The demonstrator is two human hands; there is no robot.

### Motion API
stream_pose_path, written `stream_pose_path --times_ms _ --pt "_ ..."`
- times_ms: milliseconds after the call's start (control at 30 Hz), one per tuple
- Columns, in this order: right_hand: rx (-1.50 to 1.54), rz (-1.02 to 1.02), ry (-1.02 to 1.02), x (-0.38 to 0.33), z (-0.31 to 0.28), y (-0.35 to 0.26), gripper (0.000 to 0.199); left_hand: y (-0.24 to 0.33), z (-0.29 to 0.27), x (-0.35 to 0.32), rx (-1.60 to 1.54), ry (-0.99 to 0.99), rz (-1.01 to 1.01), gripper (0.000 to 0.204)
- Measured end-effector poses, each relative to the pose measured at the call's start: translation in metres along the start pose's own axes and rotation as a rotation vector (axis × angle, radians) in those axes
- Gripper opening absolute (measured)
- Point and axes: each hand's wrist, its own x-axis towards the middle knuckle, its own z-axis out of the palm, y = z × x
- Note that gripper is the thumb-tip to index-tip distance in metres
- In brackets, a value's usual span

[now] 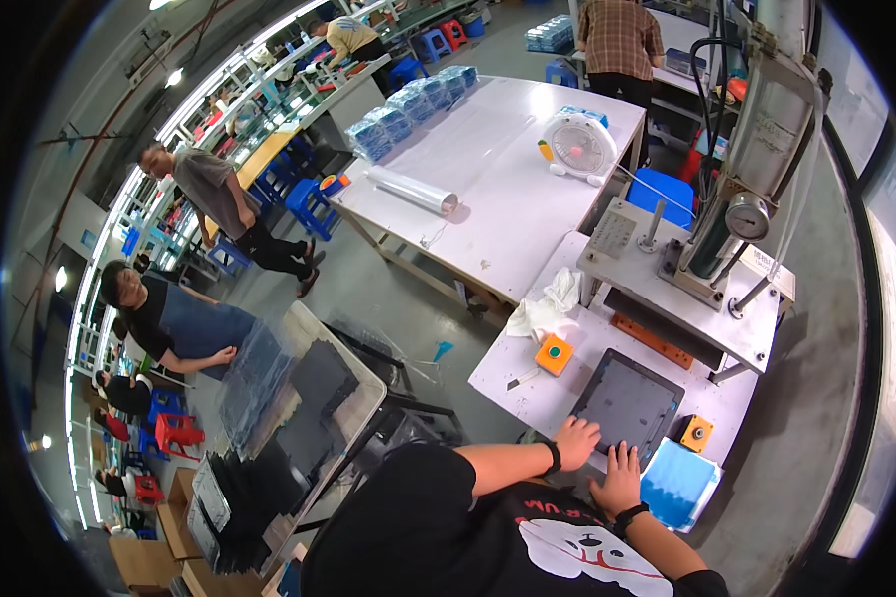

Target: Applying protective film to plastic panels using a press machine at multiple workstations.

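At 4 o'clock of the view, one dark panel [632, 396] flat on white table [724, 398] | left hand [575, 441], right hand [620, 484]: both open, fingers at near edge, palms hidden | two button boxes: orange box [555, 354] 10 o'clock of panel, yellow box [696, 434] 4 o'clock | one press [682, 279], 1 o'clock, top cut off

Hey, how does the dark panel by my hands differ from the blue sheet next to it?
Color: the dark panel is blackish, while the blue sheet is bright blue with whitish edges.
Size: the dark panel looks larger than the blue sheet.
Place: the dark panel has both hands' fingers at its near edge; the blue sheet lies to the right of the right hand.
Shared: both are roughly rectangular and lie flat on the white table.
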Motion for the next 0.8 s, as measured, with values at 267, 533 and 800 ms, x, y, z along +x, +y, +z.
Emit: stream_pose_path --times_ms 267,533,800 --pt "0.132 -0.051 0.036 0.0 -0.007 0.026 0.052 -0.057 -0.001 0.056 -0.165 0.168 -0.021 0.009" --pt "0.267 -0.015 0.104 0.001 -0.018 0.032 0.038 -0.081 -0.001 0.062 -0.281 0.243 0.117 0.001" --pt "0.181 -0.055 0.241 0.005 -0.046 0.017 0.048 -0.093 -0.022 0.066 -0.173 0.199 0.297 0.007"
